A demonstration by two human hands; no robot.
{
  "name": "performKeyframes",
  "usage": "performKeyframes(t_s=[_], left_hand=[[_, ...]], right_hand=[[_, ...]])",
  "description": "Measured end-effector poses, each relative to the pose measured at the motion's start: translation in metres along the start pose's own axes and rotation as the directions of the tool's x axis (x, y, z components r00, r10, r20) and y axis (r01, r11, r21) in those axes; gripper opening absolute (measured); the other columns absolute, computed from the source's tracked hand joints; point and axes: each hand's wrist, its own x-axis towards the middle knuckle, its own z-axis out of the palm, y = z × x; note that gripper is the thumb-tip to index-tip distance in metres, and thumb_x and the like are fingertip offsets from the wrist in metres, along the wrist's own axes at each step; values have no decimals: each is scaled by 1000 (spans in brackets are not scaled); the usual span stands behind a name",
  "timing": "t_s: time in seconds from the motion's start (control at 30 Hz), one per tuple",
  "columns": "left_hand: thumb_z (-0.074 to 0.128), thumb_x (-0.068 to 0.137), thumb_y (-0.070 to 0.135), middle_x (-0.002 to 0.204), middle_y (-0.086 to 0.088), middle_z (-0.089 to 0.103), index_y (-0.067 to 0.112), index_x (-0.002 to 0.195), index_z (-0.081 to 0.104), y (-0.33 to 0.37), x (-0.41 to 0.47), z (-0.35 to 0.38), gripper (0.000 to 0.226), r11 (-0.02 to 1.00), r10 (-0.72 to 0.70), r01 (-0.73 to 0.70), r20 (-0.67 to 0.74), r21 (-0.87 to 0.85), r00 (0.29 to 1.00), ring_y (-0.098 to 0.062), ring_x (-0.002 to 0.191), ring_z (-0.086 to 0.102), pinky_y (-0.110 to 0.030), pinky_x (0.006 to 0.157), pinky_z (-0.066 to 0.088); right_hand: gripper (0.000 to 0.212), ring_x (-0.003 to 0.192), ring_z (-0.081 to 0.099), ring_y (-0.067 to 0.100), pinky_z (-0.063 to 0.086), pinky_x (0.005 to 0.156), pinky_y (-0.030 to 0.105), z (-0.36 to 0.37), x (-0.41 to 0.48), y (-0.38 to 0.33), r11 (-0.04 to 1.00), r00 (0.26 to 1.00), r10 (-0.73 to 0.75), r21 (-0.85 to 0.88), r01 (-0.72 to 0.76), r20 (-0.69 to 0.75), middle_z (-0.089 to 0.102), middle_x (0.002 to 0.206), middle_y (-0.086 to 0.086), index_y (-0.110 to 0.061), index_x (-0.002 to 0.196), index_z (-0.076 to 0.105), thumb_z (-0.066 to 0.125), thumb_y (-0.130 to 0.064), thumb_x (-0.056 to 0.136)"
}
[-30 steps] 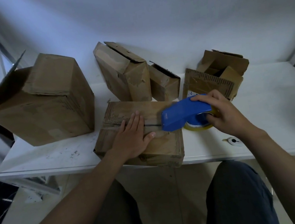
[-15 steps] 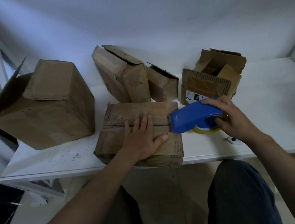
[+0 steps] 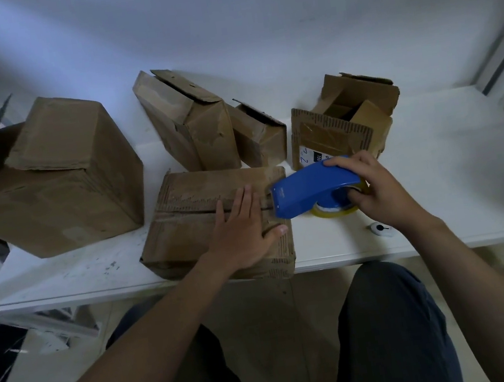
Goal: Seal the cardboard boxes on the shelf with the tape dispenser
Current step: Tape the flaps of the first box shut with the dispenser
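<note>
A flat brown cardboard box (image 3: 190, 219) lies at the front edge of the white shelf (image 3: 439, 197), its two top flaps meeting in a seam that runs left to right. My left hand (image 3: 243, 227) presses flat on the right part of its lid, fingers straight. My right hand (image 3: 373, 186) grips a blue tape dispenser (image 3: 309, 191) with a yellowish tape roll under it. The dispenser's front end sits at the box's right edge, on the seam line.
A large box (image 3: 54, 176) stands at the left. Two tall boxes (image 3: 192, 121) (image 3: 258, 133) lean at the back. An open box (image 3: 345, 126) with raised flaps stands behind the dispenser. A small white object (image 3: 379, 229) lies on the shelf near my right wrist. My knees are below the shelf edge.
The dispenser has slid right along the seam to the box's right edge. My left hand has followed it to the right across the lid.
</note>
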Motion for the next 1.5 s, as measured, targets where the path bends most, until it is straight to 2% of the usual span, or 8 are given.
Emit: performKeyframes(t_s=[0.23, 0.43, 0.6, 0.8, 1.1, 1.2, 1.37, 1.5], left_hand=[[15, 91, 77, 166, -3, -20, 17, 159, -13, 1, 2, 3, 95, 1000, -8, 8, -17, -3, 1000, -18, 153, -18, -57, 123, -3], [17, 93, 76, 166, -3, -21, 15, 158, -15, 2, 2, 3, 94, 1000, -13, 14, -10, 14, 1000, -18, 153, -17, -56, 123, -3], [15, 93, 74, 166, -2, -20, 15, 158, -14, 2, 0, 1, 92, 1000, -14, 14, -11, 25, 1000, -17, 153, -17, -54, 124, -4], [13, 92, 75, 166, -1, -20, 15, 158, -13, 2, 0, 1, 92, 1000, -16, 17, -13, 25, 1000, -16, 153, -17, -51, 124, -7], [-12, 77, 83, 165, 0, -22, 16, 159, -11, -1, -1, 4, 106, 999, -11, 13, -27, 47, 1000, -13, 151, -19, -47, 122, -11], [-9, 79, 81, 166, 0, -20, 15, 159, -8, -1, -2, 3, 103, 999, -11, 13, -34, 38, 999, -13, 152, -18, -47, 123, -9], [-3, 83, 78, 166, 2, -18, 16, 160, -5, 1, -5, 1, 98, 1000, -11, 12, -37, 26, 999, -11, 152, -17, -45, 124, -9], [-4, 83, 79, 166, 1, -17, 16, 160, -5, -1, -6, 1, 99, 1000, 1, -1, -38, 17, 999, -11, 152, -16, -44, 123, -10]], right_hand=[[82, 113, 45, 7, 33, 102, 8, -10, -2, 8, 1000, 1000, -12, -19, 11, -20, 44, 120, 0, -42, 136, 49, 59, 18, 81], [81, 117, 46, 16, 37, 106, 23, -23, -14, 24, 998, 999, -8, -65, 5, -49, 44, 123, 4, -36, 138, 50, 57, 21, 80], [78, 116, 42, -4, 36, 104, 12, -21, -18, 34, 999, 999, 0, -46, -2, -53, 43, 123, 0, -33, 139, 50, 58, 20, 82], [81, 110, 45, 13, 40, 101, 21, -30, -32, 49, 995, 996, 40, -84, -46, -79, 41, 118, 0, -35, 138, 48, 58, 21, 81], [79, 114, 43, -5, 36, 99, 6, -28, -37, 56, 999, 996, 18, -49, -23, -85, 42, 120, 1, -33, 139, 47, 60, 20, 82], [78, 113, 43, -6, 35, 98, 4, -30, -39, 57, 999, 997, 24, -39, -27, -75, 43, 120, 2, -35, 139, 47, 61, 19, 83], [78, 110, 44, 9, 36, 96, 2, -42, -44, 59, 997, 997, 49, -51, -52, -66, 43, 120, 2, -36, 137, 47, 61, 19, 84], [79, 107, 44, 3, 36, 96, 4, -48, -45, 58, 996, 999, 34, -75, -37, -37, 43, 119, 2, -37, 138, 46, 63, 17, 84]])
